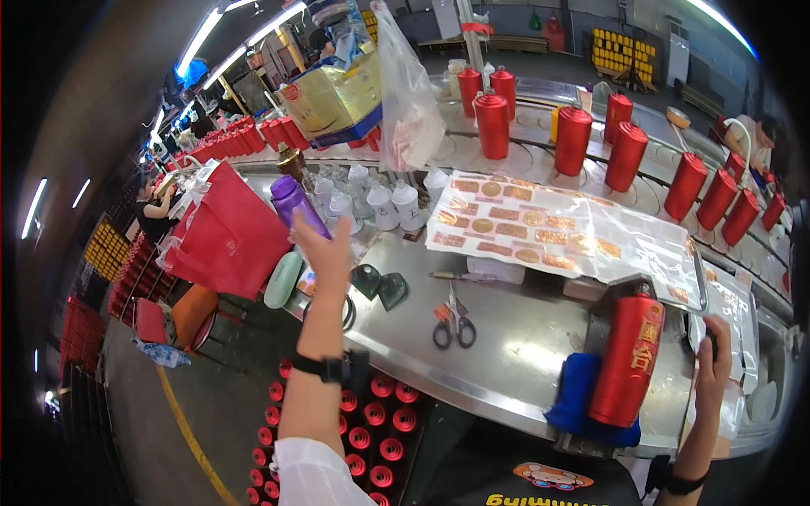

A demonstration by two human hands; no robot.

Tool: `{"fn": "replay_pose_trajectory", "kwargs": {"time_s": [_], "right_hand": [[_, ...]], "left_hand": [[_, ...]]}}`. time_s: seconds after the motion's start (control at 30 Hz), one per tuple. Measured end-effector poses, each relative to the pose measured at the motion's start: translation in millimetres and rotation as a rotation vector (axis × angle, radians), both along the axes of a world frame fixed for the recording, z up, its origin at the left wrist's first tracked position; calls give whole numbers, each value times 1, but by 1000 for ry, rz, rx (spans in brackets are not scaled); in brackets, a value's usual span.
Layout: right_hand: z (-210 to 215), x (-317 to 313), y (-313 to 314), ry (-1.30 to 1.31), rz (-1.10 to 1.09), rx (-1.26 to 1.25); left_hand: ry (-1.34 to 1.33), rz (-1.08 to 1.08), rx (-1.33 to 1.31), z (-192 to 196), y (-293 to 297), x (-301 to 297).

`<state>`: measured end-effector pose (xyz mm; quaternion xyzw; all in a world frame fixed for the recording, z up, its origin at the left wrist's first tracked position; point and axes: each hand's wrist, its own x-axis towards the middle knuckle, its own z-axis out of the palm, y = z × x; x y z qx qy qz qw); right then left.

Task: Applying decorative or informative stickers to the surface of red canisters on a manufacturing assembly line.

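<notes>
A glossy red bottle [629,363] lies on crumpled blue cloth [574,392], neck pointing away, just left of the nearer right hand [713,358], whose curled fingers leave its grip impossible to tell. Farther off, the left hand [325,253] spreads wide at a smooth purple bottle [299,205], tilted leftward just beyond, contact unclear; pale containers [382,208] stand alongside.

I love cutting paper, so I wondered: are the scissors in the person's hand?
No, the scissors lie on the metal table, apart from both the left hand and the right hand.
</notes>
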<state>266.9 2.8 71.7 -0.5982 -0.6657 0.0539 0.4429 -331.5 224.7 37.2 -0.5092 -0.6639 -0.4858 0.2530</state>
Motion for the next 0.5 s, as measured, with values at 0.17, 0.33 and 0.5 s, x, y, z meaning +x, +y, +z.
{"fn": "replay_pose_trajectory", "kwargs": {"time_s": [0.17, 0.33, 0.5], "right_hand": [[-24, 12, -31, 250, -199, -28], [-15, 9, -47, 158, -325, 71], [-19, 15, -41, 68, -311, 206]], "left_hand": [[-229, 19, -14, 3, 57, -86], [-328, 38, -43, -29, 90, -125], [-362, 0, -125, -51, 105, -139]]}}
